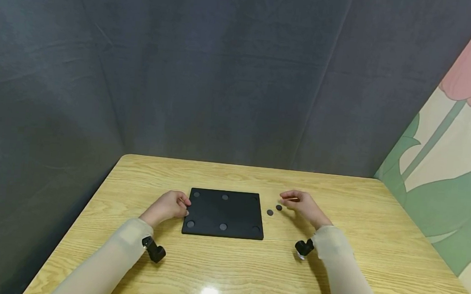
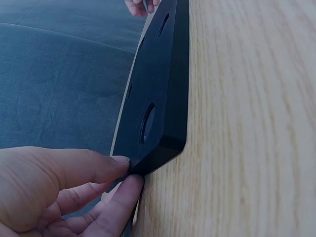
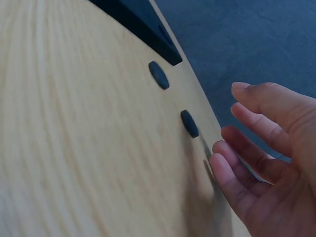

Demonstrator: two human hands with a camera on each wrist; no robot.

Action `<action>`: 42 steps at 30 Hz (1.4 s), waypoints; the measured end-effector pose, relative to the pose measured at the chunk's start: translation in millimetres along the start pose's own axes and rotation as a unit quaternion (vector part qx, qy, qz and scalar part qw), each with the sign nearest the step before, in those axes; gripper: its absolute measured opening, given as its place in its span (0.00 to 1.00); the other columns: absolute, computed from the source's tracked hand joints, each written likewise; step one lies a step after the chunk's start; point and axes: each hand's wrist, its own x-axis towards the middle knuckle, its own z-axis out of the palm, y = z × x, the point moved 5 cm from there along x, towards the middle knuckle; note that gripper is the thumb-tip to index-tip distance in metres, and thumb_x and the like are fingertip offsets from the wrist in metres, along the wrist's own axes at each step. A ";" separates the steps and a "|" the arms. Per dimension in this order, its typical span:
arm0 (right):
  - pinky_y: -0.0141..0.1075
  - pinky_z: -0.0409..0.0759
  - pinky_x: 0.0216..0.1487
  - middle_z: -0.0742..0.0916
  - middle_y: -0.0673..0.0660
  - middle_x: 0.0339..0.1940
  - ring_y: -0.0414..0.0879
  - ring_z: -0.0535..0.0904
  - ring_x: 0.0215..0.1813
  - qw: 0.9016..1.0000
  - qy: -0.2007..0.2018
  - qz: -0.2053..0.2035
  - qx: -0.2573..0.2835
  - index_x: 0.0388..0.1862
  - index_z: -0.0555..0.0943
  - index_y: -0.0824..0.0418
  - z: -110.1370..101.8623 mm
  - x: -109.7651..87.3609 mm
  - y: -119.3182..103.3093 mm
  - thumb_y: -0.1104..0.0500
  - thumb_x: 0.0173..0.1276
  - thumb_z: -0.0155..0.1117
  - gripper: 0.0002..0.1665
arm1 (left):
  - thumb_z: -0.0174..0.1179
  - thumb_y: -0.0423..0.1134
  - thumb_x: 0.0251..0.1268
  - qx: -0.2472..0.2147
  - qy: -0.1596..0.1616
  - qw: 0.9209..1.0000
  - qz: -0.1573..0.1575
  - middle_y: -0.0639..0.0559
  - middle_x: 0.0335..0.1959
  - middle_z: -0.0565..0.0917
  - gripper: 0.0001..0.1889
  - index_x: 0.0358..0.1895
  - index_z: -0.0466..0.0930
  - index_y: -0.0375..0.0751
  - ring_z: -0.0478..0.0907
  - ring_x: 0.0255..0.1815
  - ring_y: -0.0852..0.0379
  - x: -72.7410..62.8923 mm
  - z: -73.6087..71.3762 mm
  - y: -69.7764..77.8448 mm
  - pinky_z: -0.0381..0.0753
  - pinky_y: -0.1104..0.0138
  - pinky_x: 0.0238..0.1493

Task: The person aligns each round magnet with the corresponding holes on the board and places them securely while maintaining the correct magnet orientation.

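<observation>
A flat black rectangular board (image 1: 224, 213) lies on the table, with several round spots (image 1: 222, 227) along its long edges. In the left wrist view one of these is a round recess (image 2: 148, 123) near the corner. My left hand (image 1: 174, 204) pinches the board's left edge, thumb on top and a finger against the side. My right hand (image 1: 301, 205) hovers over the table right of the board, fingers apart and gently bent, holding nothing visible in the right wrist view. Near its fingertips lie two small dark discs, the closer one (image 3: 189, 123) and another (image 3: 159, 75) beside the board's corner.
The board and discs sit on a light wood-grain table (image 1: 218, 265). Dark grey fabric (image 1: 224, 72) hangs behind and to the left. At the right is a panel with a pink flower and green leaves (image 1: 456, 196). Small black cameras (image 1: 154, 250) are strapped to both wrists.
</observation>
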 end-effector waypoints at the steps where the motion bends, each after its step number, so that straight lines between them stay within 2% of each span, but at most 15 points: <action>1: 0.38 0.75 0.54 0.82 0.63 0.56 0.47 0.78 0.53 1.000 -0.002 0.002 -0.001 0.59 0.76 0.66 0.3 0.0 1.0 0.52 0.70 0.62 0.25 | 0.65 0.27 0.52 -0.002 0.000 1.000 -0.002 0.47 0.31 0.79 0.11 0.41 0.80 0.37 0.73 0.29 0.54 -0.3 -0.1 0.2 0.72 0.67 0.31; 5: 0.35 0.73 0.53 0.83 0.63 0.55 0.46 0.78 0.52 1.000 -0.007 0.005 -0.001 0.59 0.76 0.67 1.3 -0.5 2.6 0.53 0.70 0.62 0.24 | 0.66 0.27 0.53 -0.004 -0.004 1.000 -0.008 0.46 0.32 0.79 0.12 0.41 0.80 0.37 0.73 0.30 0.53 -0.7 -0.3 0.5 0.72 0.67 0.31; 13: 0.36 0.73 0.53 0.84 0.63 0.53 0.46 0.79 0.50 1.000 -0.013 0.004 -0.008 0.57 0.77 0.68 3.7 -0.1 1.3 0.58 0.70 0.62 0.21 | 0.65 0.27 0.53 -0.005 -0.004 1.000 -0.005 0.46 0.31 0.79 0.12 0.42 0.80 0.36 0.73 0.30 0.54 -0.4 0.1 0.3 0.72 0.66 0.31; 23: 0.33 0.74 0.45 0.84 0.62 0.49 0.44 0.77 0.44 0.999 -0.023 0.024 -0.021 0.55 0.78 0.68 8.1 0.6 0.6 0.58 0.67 0.65 0.21 | 0.65 0.27 0.53 -0.010 -0.002 1.000 -0.005 0.46 0.31 0.78 0.11 0.42 0.80 0.36 0.73 0.29 0.54 0.3 0.2 -0.7 0.72 0.67 0.31; 33: 0.29 0.75 0.40 0.84 0.59 0.41 0.43 0.77 0.40 0.999 -0.033 0.018 -0.009 0.53 0.77 0.72 10.8 4.1 -0.1 0.65 0.66 0.65 0.18 | 0.65 0.27 0.53 -0.002 -0.001 1.000 -0.004 0.46 0.31 0.79 0.11 0.42 0.80 0.36 0.74 0.30 0.54 -0.3 -0.2 0.6 0.72 0.67 0.32; 42: 0.28 0.73 0.34 0.81 0.56 0.35 0.43 0.72 0.36 0.999 -0.022 0.023 -0.023 0.49 0.79 0.71 12.7 7.9 2.7 0.68 0.62 0.67 0.16 | 0.65 0.27 0.53 0.003 -0.001 1.000 -0.001 0.46 0.32 0.79 0.12 0.42 0.81 0.36 0.74 0.30 0.54 -0.5 -0.2 0.8 0.73 0.67 0.32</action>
